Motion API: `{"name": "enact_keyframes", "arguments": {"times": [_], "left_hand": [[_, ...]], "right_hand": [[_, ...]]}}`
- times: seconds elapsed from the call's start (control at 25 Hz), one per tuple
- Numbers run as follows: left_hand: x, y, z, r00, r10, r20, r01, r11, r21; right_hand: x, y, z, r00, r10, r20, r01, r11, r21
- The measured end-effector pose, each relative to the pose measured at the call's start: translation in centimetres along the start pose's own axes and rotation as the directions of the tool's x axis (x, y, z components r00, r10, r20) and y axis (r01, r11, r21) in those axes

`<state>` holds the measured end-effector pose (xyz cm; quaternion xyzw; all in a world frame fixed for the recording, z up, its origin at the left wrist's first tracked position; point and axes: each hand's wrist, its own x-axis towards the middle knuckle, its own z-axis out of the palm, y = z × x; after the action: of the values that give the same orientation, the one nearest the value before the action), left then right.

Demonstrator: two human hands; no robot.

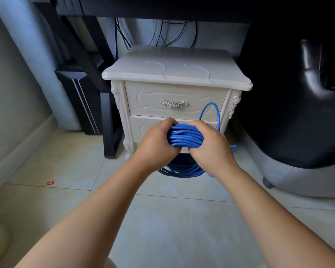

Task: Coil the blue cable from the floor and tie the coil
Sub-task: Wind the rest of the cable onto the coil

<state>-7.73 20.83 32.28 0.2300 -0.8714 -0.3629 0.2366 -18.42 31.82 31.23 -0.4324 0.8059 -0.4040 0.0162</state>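
The blue cable (pixel 185 137) is gathered into a coil of several loops, held up in front of the white nightstand. My left hand (pixel 157 146) is closed around the coil's top on the left side. My right hand (pixel 209 144) grips the same bundle just to the right, so the two hands almost touch. The lower part of the coil hangs below my wrists. A free loop of the cable arcs up over my right hand against the drawer front, and a short stretch shows to the right of that hand.
The white nightstand (pixel 174 74) with two drawers stands straight ahead. A black desk frame (pixel 108 120) and dark boxes are on its left, a black leather chair (pixel 298 113) on its right. Pale floor tiles (pixel 172 219) lie below, with a small red scrap (pixel 50 182).
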Motion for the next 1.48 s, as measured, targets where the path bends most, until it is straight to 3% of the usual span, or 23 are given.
{"name": "enact_keyframes", "arguments": {"times": [0.16, 0.4, 0.52, 0.92, 1.0, 1.08, 1.16, 1.24, 1.28, 1.32, 1.4, 1.48], "left_hand": [[0.0, 0.1, -0.1, 1.0, -0.027, -0.001, 0.027, 0.998, -0.05], [0.3, 0.2, -0.5, 0.982, -0.166, -0.09, 0.134, 0.949, -0.286], [0.6, 0.3, -0.7, 0.954, -0.291, -0.071, 0.226, 0.855, -0.467], [0.5, 0.0, -0.4, 0.828, -0.556, 0.067, 0.394, 0.493, -0.775], [0.3, 0.3, -0.4, 0.845, -0.521, 0.12, 0.409, 0.487, -0.772], [0.4, 0.8, -0.7, 0.893, -0.383, 0.239, 0.404, 0.443, -0.8], [0.7, 0.4, -0.6, 0.884, -0.296, 0.362, 0.443, 0.284, -0.85], [0.9, -0.2, 0.3, 0.842, -0.309, 0.443, 0.506, 0.163, -0.847], [0.7, -0.2, 1.0, 0.825, -0.317, 0.467, 0.545, 0.229, -0.807], [0.3, -0.3, 1.9, 0.827, -0.311, 0.468, 0.561, 0.412, -0.718], [-0.6, -0.1, 3.5, 0.872, -0.195, 0.449, 0.416, 0.777, -0.472], [-0.8, 0.2, 4.5, 0.913, -0.121, 0.389, 0.245, 0.926, -0.287]], "right_hand": [[-0.1, 0.1, 0.0, 1.0, 0.02, 0.015, -0.021, 0.998, 0.051], [0.5, 0.7, -1.1, 0.985, 0.162, 0.06, -0.173, 0.903, 0.393], [0.4, 0.9, -1.5, 0.971, 0.211, 0.109, -0.236, 0.815, 0.529], [-0.1, 1.1, 0.4, 0.93, 0.324, 0.172, -0.329, 0.528, 0.783], [0.1, 0.8, 0.4, 0.917, 0.383, 0.111, -0.316, 0.527, 0.789], [0.6, 0.8, -0.1, 0.877, 0.478, 0.056, -0.307, 0.466, 0.83], [1.2, 1.1, -0.9, 0.821, 0.566, 0.069, -0.312, 0.345, 0.885], [1.7, 1.6, -1.4, 0.763, 0.631, 0.14, -0.356, 0.229, 0.906], [1.8, 1.8, -1.6, 0.736, 0.652, 0.181, -0.38, 0.178, 0.908], [1.8, 1.9, -1.7, 0.713, 0.667, 0.215, -0.384, 0.116, 0.916], [1.9, 2.2, -1.8, 0.693, 0.68, 0.242, -0.335, 0.006, 0.942], [1.8, 2.4, -1.8, 0.697, 0.676, 0.24, -0.305, -0.024, 0.952]]}}
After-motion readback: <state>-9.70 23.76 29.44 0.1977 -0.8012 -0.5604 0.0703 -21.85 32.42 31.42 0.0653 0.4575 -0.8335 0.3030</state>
